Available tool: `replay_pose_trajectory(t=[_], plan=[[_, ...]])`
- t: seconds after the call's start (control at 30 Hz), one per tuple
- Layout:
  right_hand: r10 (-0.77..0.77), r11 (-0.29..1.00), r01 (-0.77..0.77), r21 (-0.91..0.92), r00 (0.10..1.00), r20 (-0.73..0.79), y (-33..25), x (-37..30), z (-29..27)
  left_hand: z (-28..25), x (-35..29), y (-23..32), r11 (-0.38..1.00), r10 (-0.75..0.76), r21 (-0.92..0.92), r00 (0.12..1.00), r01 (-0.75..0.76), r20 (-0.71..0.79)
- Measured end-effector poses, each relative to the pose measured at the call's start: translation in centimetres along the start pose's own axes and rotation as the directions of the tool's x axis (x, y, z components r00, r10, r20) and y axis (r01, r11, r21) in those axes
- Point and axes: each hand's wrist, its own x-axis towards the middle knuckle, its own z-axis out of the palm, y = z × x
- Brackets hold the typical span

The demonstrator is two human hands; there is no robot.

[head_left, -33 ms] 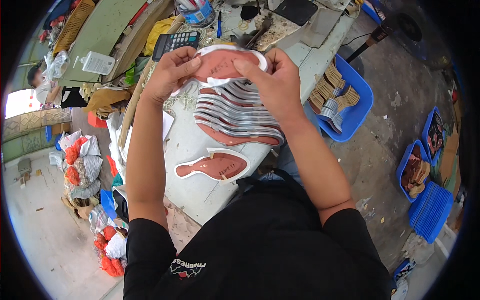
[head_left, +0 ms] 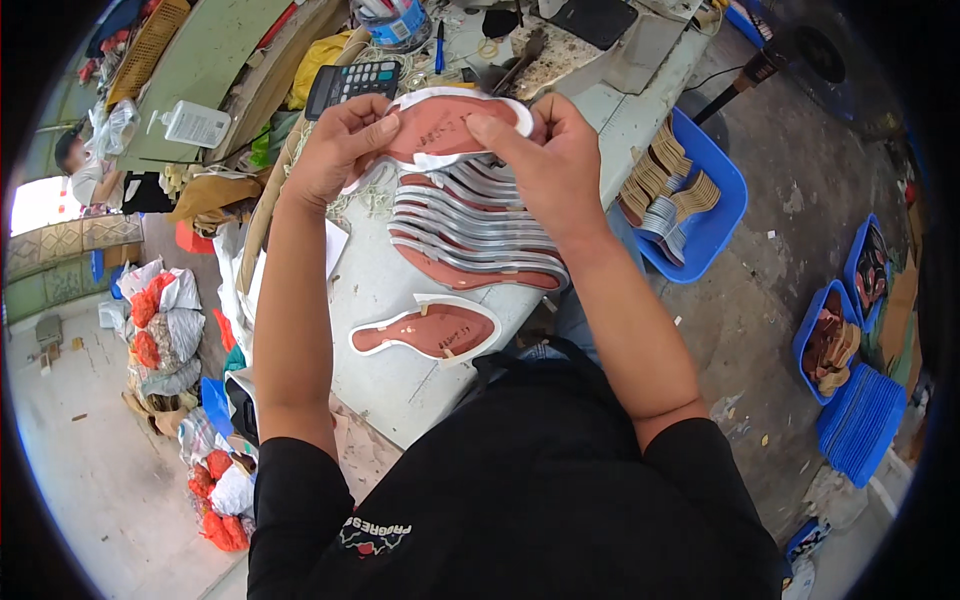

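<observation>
My left hand [head_left: 340,152] and my right hand [head_left: 553,170] hold a reddish-brown shoe insole [head_left: 435,128] with a white edge by its two ends, thumbs on top and the other fingers mostly hidden beneath. It is raised over the far part of the table. Below it, a row of similar insoles [head_left: 475,232] lies closely overlapped, their pale edges showing; its far end is partly covered by the held one. Closer to me, a single insole [head_left: 440,332] with a white border and small tan tape pieces lies flat on the table.
A calculator [head_left: 352,84], a blue pen [head_left: 439,48] and a plastic jar [head_left: 398,28] are at the table's far side. Right of the table stands a blue bin [head_left: 735,205] of stacked insoles. Smaller blue bins [head_left: 830,300] are further right; filled bags [head_left: 165,330] sit at left.
The insole between my hands has tilted very slightly. Both hands keep their grip and nearly the same place.
</observation>
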Motion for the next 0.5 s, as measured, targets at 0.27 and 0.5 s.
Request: replay_pose_trajectory(t=[0.27, 0.5], plan=[[-0.084, 0.979, 0.057, -0.197, 0.988, -0.131, -0.2, 0.3, 0.8, 3.5, -3.8, -2.7, 0.98, 0.037, -0.184, 0.982, -0.072, -0.186], [-0.059, 0.99, 0.047, -0.131, 0.994, -0.09, -0.3, 0.2, 0.7, 7.4, -6.8, -3.3, 0.961, -0.011, -0.274, 0.978, -0.047, -0.207]])
